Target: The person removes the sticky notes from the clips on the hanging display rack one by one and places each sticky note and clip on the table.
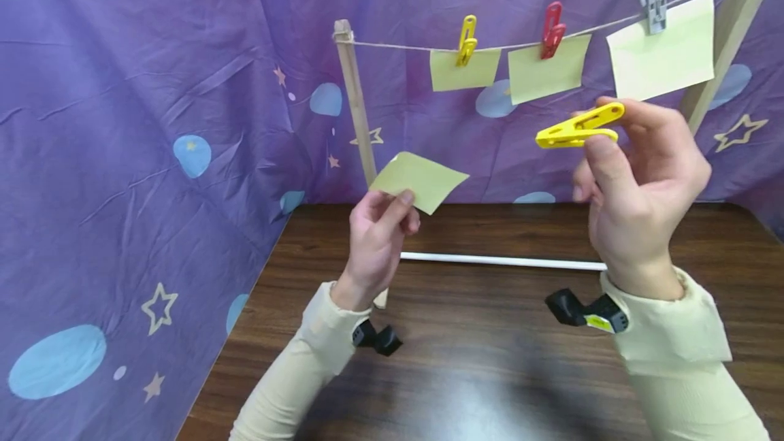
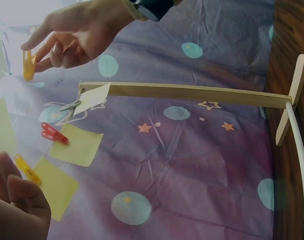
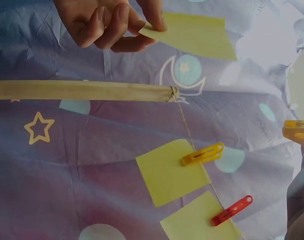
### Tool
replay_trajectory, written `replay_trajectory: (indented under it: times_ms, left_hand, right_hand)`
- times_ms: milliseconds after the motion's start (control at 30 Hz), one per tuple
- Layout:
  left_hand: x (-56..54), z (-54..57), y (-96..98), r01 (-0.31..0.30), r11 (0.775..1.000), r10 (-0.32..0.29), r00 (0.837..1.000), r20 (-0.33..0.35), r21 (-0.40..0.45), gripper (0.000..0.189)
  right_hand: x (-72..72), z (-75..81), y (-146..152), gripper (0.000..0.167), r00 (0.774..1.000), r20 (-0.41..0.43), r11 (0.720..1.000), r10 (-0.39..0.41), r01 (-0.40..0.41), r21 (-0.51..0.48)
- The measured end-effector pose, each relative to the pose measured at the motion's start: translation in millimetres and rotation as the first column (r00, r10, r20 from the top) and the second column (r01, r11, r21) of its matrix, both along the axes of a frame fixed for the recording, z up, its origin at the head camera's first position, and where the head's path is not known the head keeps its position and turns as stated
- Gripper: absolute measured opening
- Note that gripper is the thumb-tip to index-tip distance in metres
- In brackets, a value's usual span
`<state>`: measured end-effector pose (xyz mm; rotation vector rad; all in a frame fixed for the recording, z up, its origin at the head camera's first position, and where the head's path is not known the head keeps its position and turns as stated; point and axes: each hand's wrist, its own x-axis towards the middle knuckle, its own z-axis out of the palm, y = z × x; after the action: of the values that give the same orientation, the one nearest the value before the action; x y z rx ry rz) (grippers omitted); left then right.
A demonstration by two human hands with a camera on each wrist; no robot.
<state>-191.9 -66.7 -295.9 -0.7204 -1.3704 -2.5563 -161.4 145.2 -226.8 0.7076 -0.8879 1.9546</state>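
The left hand (image 1: pixel 381 237) pinches a yellow sticky note (image 1: pixel 425 181) by its near edge; the right hand (image 1: pixel 643 189) pinches a yellow clothespin (image 1: pixel 566 136) by its handles. Squeezing these firmly, note kept flat, should work well. Bare string (image 1: pixel 398 45) above the left hand offers room; a hanging note (image 1: pixel 676 56) crowds above the right.

L arm (image 1: pixel 290 386) & R arm (image 1: pixel 689 386) extend fwd, apart. L hand (image 1: pixel 380 237) pinches, thumb over bent fingers. R hand (image 1: pixel 649 189), higher in head view, pinches w/ thumb & index, other fingers curled.
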Motion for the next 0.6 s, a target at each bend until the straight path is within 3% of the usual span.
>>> replay_trajectory:
  times_ms: [100,367,600]
  left_hand:
    - [3.6,0.8,-1.7,0.032,0.999,-0.032,0.999,-0.022,-0.018,0.035]
    - [8.8,-1.4,-6.1,0.096,0.995,-0.097,0.995,-0.036,-0.021,0.042]
    - [10.4,-7.9,-6.8,0.13,0.991,-0.13,0.991,-0.01,-0.013,0.032]
  right_hand:
    - [1.3,-5.0,4,0.038,1.0,-0.016,1.0,0.011,-0.011,-0.008]
    - [8.7,-12.5,5,0.03,1.0,0.009,0.998,0.01,-0.01,-0.063]
    - [12.1,-19.5,10,0.032,0.999,0.021,0.995,0.028,-0.026,-0.097]
